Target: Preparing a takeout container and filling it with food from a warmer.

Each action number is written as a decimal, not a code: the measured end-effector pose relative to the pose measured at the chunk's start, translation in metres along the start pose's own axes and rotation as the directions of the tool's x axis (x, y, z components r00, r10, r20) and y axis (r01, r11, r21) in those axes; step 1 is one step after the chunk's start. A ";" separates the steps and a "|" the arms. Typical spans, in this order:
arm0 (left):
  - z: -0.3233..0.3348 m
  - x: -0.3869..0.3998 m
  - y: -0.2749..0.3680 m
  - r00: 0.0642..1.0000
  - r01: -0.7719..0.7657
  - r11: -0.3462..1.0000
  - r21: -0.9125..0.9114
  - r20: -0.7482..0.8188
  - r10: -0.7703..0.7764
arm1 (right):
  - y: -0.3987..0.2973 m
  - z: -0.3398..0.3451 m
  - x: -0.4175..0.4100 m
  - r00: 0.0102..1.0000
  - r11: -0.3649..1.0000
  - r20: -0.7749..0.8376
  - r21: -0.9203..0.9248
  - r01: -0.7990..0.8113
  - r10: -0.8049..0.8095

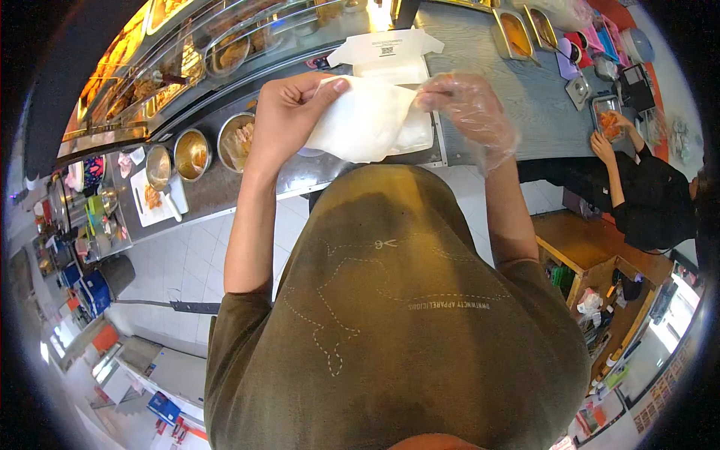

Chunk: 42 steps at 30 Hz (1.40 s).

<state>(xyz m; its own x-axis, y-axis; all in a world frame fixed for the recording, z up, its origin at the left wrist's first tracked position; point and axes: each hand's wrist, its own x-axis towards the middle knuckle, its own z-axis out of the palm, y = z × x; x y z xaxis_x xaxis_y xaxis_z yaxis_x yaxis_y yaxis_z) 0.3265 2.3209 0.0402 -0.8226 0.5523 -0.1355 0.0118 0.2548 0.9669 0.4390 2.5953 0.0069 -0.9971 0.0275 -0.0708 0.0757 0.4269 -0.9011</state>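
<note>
A white sheet, perhaps of paper, is stretched between my two hands above the counter. My bare left hand pinches its upper left part, with the thumb on top. On the other side, my right hand, in a clear plastic glove, holds the sheet's right edge between the fingertips. Behind and beneath the sheet stands an open white cardboard takeaway box. The raised lid of the box bears writing and a printed code. The sheet hides much of the box's inside.
Metal bowls and a white cutting board with a knife sit to the left. A glass food display lies beyond. Sauce pans stand at the upper right. A co-worker's hands touch a food tray at far right.
</note>
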 end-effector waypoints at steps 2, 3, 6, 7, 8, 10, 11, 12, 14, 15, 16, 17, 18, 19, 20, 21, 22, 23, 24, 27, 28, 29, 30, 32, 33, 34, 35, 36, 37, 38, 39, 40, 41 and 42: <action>0.001 0.000 -0.005 1.000 0.010 0.999 -0.035 0.002 -0.010 | 0.005 -0.003 0.001 0.994 0.975 -0.025 -0.192 -0.111 0.108; 0.002 0.000 -0.007 1.000 0.018 0.997 -0.071 0.009 -0.018 | 0.004 0.003 0.002 0.989 0.996 -0.136 -0.080 0.043 -0.054; 0.014 0.003 -0.005 0.998 0.021 0.998 -0.054 0.052 -0.019 | -0.008 0.017 0.008 0.914 0.925 -0.168 -0.163 0.344 -0.369; 0.017 0.002 -0.004 0.998 0.022 0.998 -0.054 0.057 -0.019 | -0.013 0.020 0.010 0.856 0.819 -0.041 -0.317 0.478 -0.515; 0.018 0.003 -0.002 0.998 0.029 0.998 -0.064 0.063 -0.025 | -0.020 0.022 0.011 0.855 0.819 -0.044 -0.320 0.477 -0.516; 0.021 0.006 0.001 0.997 0.034 0.997 -0.072 0.070 -0.029 | -0.034 0.023 0.010 0.995 0.993 -0.084 -0.103 0.048 -0.057; 0.023 0.007 0.002 0.994 -0.106 0.994 0.023 0.040 0.105 | -0.029 0.024 0.010 0.995 0.993 -0.085 -0.103 0.048 -0.057; 0.025 0.008 0.004 0.971 -0.240 0.963 0.121 0.022 0.239 | -0.020 0.025 0.011 0.974 0.942 -0.058 -0.273 0.196 -0.220; 0.024 0.011 0.014 0.953 -0.299 0.925 0.234 0.127 0.276 | -0.018 0.027 0.012 0.929 0.840 -0.001 -0.428 0.334 -0.370; 0.023 0.012 0.019 0.925 -0.364 0.869 0.336 0.236 0.297 | -0.024 0.030 0.011 0.922 0.846 -0.009 -0.402 0.352 -0.388; 0.021 0.012 0.019 0.926 -0.362 0.869 0.337 0.234 0.295 | -0.026 0.032 0.011 0.914 0.850 -0.017 -0.375 0.369 -0.405; 0.018 0.013 0.020 0.942 -0.313 0.886 0.342 0.235 0.242 | -0.025 0.031 0.011 0.914 0.850 -0.016 -0.375 0.370 -0.405; 0.013 0.014 0.020 0.954 -0.262 0.900 0.348 0.235 0.187 | -0.022 0.028 0.010 0.897 0.811 -0.003 -0.427 0.399 -0.443; 0.007 0.014 0.022 0.954 -0.261 0.900 0.348 0.235 0.186 | -0.018 0.025 0.009 0.878 0.769 0.014 -0.476 0.427 -0.479; -0.001 0.015 0.022 0.966 -0.213 0.888 0.408 0.222 0.130 | -0.007 0.023 0.004 0.878 0.769 0.014 -0.477 0.426 -0.478; -0.008 0.015 0.021 0.975 -0.166 0.869 0.466 0.207 0.075 | 0.008 0.021 -0.002 0.930 0.933 -0.130 -0.161 0.323 -0.344; -0.016 0.016 0.018 0.975 -0.167 0.870 0.464 0.210 0.076 | 0.020 0.018 -0.008 0.963 0.960 -0.216 0.190 0.206 -0.164; -0.025 0.016 0.015 0.983 -0.164 0.835 0.525 0.153 0.097 | 0.014 0.007 -0.011 0.963 0.960 -0.212 0.192 0.206 -0.164; -0.032 0.017 0.013 0.987 -0.160 0.796 0.584 0.103 0.123 | 0.000 -0.007 -0.012 0.982 0.990 -0.174 0.110 0.089 -0.069; -0.040 0.016 0.002 0.995 -0.103 0.875 0.474 0.039 0.096 | -0.010 -0.016 -0.015 0.975 0.997 -0.212 0.047 -0.061 0.070; -0.039 0.017 -0.005 0.998 -0.070 0.946 0.318 0.027 0.065 | -0.010 -0.016 -0.015 0.954 0.993 -0.278 0.073 -0.092 0.109; -0.023 0.011 -0.002 0.993 -0.105 0.960 0.258 0.075 0.088 | -0.013 -0.011 -0.015 0.955 0.993 -0.275 0.073 -0.093 0.109; -0.004 0.012 -0.010 0.981 -0.191 0.942 0.275 0.084 0.174 | -0.017 -0.002 -0.014 0.947 0.990 -0.305 0.120 -0.070 0.104; 0.031 0.007 -0.008 0.947 -0.300 0.896 0.329 -0.015 0.322 | -0.021 0.012 -0.009 0.939 0.985 -0.329 0.166 -0.045 0.098; 0.032 0.009 -0.014 0.947 -0.299 0.896 0.328 -0.016 0.321 | -0.022 0.017 -0.007 0.951 0.978 -0.295 0.207 -0.030 0.092; 0.032 0.014 -0.022 0.985 -0.172 0.980 0.102 -0.006 0.174 | -0.021 0.020 -0.007 0.962 0.969 -0.261 0.248 -0.017 0.084; 0.032 0.016 -0.026 0.999 -0.021 0.992 -0.125 0.037 0.026 | -0.012 0.022 -0.006 0.963 0.968 -0.257 0.250 -0.018 0.084; 0.031 0.016 -0.025 0.999 -0.018 0.992 -0.128 0.040 0.023 | -0.001 0.024 -0.006 0.979 0.875 -0.170 0.483 -0.015 0.110; 0.031 0.017 -0.021 0.997 -0.028 0.964 -0.263 0.061 0.046 | 0.008 0.025 -0.006 0.990 0.727 -0.079 0.686 -0.028 0.113; 0.029 0.018 -0.021 0.994 -0.033 0.919 -0.393 0.079 0.070 | 0.003 0.023 -0.004 0.990 0.726 -0.078 0.687 -0.032 0.118; 0.024 0.021 -0.027 0.992 -0.044 0.927 -0.371 0.091 0.083 | -0.009 0.018 -0.001 0.997 0.516 0.036 0.854 -0.069 0.074; 0.022 0.025 -0.032 0.993 -0.043 0.927 -0.371 0.087 0.081 | -0.017 0.017 0.002 0.991 0.271 0.133 0.954 -0.129 0.002; 0.022 0.029 -0.033 0.943 -0.272 0.896 -0.350 0.089 0.321 | -0.022 0.025 0.002 0.990 0.271 0.139 0.953 -0.135 0.006; 0.021 0.034 -0.034 0.835 -0.488 0.810 -0.326 0.098 0.542 | -0.027 0.035 0.004 0.990 0.598 0.128 0.789 -0.142 0.067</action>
<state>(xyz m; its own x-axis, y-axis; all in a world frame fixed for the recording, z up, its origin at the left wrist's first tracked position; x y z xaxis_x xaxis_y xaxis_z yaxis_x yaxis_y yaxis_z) 0.3101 2.3482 -0.0019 -0.6247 0.6765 0.3901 0.2259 -0.3216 0.9195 0.4335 2.5527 0.0159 -0.9809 -0.0598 -0.1849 0.1914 -0.4612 -0.8664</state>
